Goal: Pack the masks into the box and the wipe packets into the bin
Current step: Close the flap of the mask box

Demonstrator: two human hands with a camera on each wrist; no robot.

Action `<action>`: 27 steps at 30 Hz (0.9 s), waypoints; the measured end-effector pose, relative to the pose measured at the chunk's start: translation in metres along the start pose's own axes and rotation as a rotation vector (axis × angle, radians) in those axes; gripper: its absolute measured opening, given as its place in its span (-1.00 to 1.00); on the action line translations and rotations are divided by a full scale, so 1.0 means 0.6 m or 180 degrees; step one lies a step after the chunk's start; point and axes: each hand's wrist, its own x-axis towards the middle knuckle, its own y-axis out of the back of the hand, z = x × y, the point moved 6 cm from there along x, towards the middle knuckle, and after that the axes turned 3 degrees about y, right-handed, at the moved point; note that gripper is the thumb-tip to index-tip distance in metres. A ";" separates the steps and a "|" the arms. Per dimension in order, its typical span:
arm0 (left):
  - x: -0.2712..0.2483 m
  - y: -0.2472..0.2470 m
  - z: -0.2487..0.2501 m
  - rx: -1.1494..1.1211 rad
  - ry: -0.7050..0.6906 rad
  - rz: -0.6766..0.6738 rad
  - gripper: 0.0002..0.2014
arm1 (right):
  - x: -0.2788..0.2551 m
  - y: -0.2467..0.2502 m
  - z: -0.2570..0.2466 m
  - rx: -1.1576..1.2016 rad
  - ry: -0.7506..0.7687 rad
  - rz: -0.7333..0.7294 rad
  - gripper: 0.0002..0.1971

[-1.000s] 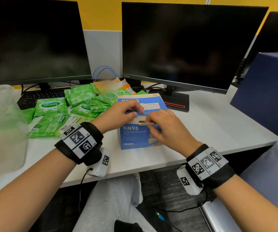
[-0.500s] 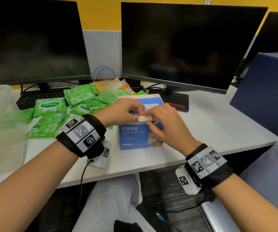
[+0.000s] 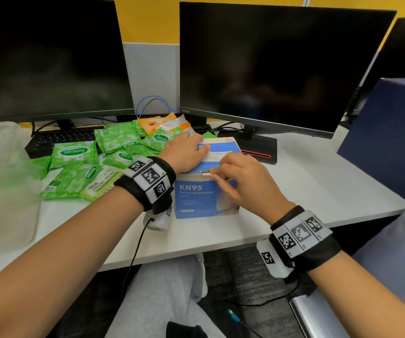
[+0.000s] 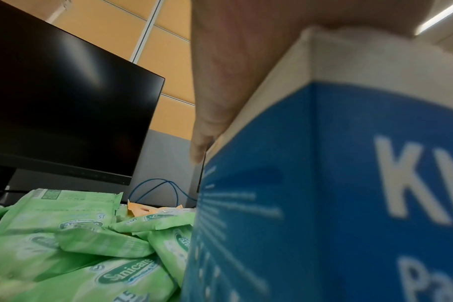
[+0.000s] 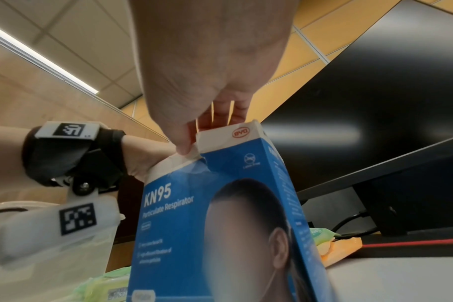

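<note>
A blue KN95 mask box (image 3: 196,198) stands upright on the white desk (image 3: 306,186), its lid down. My left hand (image 3: 187,152) lies flat on the lid, fingers straight; the left wrist view shows the palm (image 4: 220,81) resting on the box top (image 4: 323,183). My right hand (image 3: 235,176) is curled at the lid's front edge. In the right wrist view its thumb (image 5: 184,147) and fingers pinch the torn white lid flap (image 5: 220,137). Green wipe packets (image 3: 74,152) lie piled left of the box. No masks are in sight.
A translucent plastic bin (image 3: 1,191) sits at the desk's far left. Orange packets (image 3: 169,123) lie behind the green pile. Two dark monitors (image 3: 269,64) and a keyboard (image 3: 60,140) stand at the back. A blue partition (image 3: 392,137) is at the right.
The lid, slightly raised a second ago, is now down. My left hand went from pinching the lid to lying flat on it. My right hand stayed at the front flap.
</note>
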 end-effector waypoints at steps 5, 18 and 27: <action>0.006 -0.012 -0.004 0.0106 0.0128 -0.0102 -0.46 | 0.009 0.002 0.004 0.0051 -0.0021 -0.0076 -0.83; 0.009 -0.016 -0.008 -0.0027 0.0188 -0.0153 -0.48 | -0.021 -0.002 0.003 0.0351 0.0111 0.0155 -0.77; 0.012 -0.014 -0.007 -0.0099 0.0306 -0.0307 -0.48 | -0.016 0.005 -0.002 0.0239 0.0324 0.0066 -0.72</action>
